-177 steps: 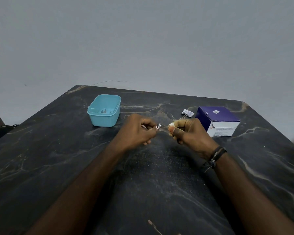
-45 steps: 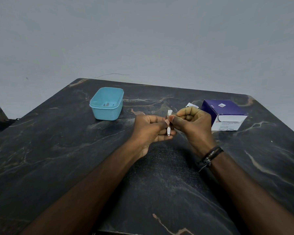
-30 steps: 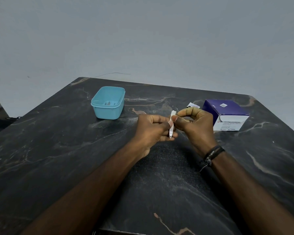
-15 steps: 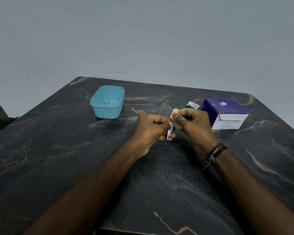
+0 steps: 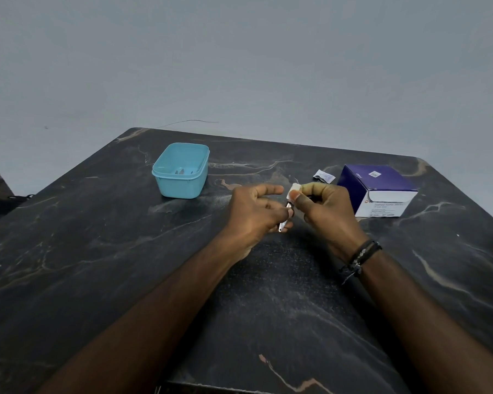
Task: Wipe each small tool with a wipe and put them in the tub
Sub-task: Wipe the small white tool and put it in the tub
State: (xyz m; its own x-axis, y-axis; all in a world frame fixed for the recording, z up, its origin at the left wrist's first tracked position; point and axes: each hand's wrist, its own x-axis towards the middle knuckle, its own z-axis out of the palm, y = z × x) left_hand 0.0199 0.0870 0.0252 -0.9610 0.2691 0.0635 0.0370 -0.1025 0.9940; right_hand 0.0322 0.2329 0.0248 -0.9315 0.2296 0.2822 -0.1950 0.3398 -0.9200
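Small, thin, silvery metal tool [image 5: 284,220] held above the middle of the dark marble-patterned counter [image 5: 97,251], slanted, lower tip poking out below the fingers. Left hand [image 5: 256,214], grip clamped on that tool between thumb and curled fingers, forefinger stretched out above. Right hand [image 5: 322,206], grip pinched on a small folded white wipe [image 5: 293,190], pressed right beside the tool's upper end. Likely light and stiff, smooth and slippery once damp, so best taken at mid-length with a firm pinch, leaving each end free for the wipe in turn; sharp or fine tip possible, too small to tell. Wipe soft and limp, needing a fold to give it body. Pale blue rectangular plastic tub [image 5: 180,170] standing well apart to the left and farther back, something small and grey already lying inside. Purple and white cardboard box [image 5: 379,191] off to the right, a small torn sachet [image 5: 323,176] just beside it. Short drop into the tub probably harmless for metal this light.
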